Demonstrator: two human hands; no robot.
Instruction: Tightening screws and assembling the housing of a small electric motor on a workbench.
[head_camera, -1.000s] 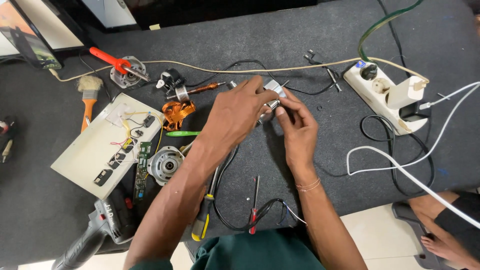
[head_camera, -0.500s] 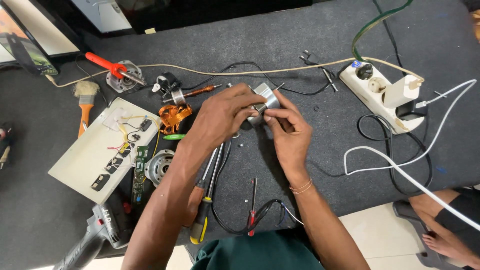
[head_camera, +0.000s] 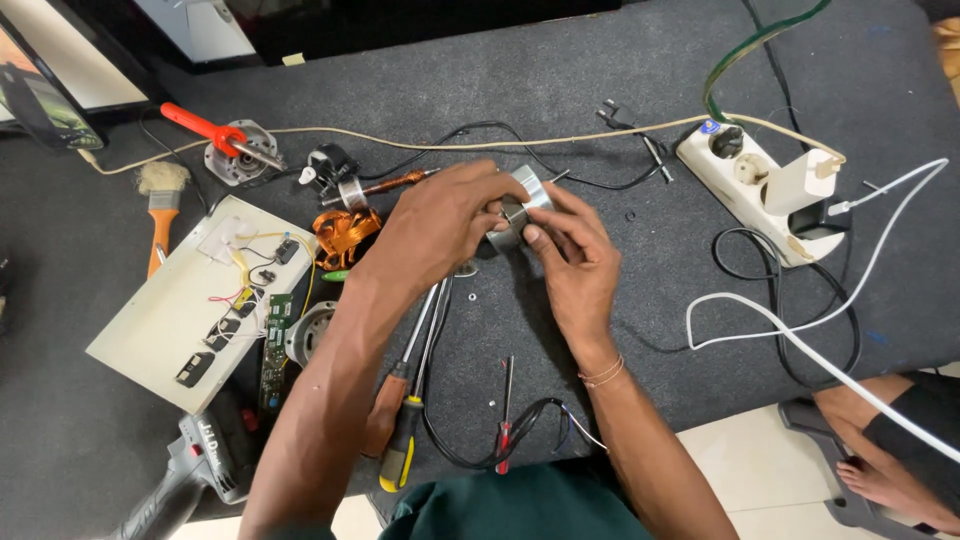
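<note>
No pkgs or labels near us, only a white power strip (head_camera: 752, 187) at the bench's right. We held a small silver metal cylinder (head_camera: 524, 205) above mid-bench, left hand (head_camera: 445, 215) and right hand (head_camera: 572, 262) both w/ fingers pinched on it. Bench (head_camera: 620, 90) was dark grey felt, w/ screwdrivers (head_camera: 405, 400) and a copper coil (head_camera: 345, 235) nearby.

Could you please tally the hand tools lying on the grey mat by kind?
Screwdrivers: 3 – brown-handled, yellow-and-black-handled, small red-handled
Orange-handled paintbrush: 1
Red-handled soldering iron: 1
Grey power drill: 1
Total: 6
</note>
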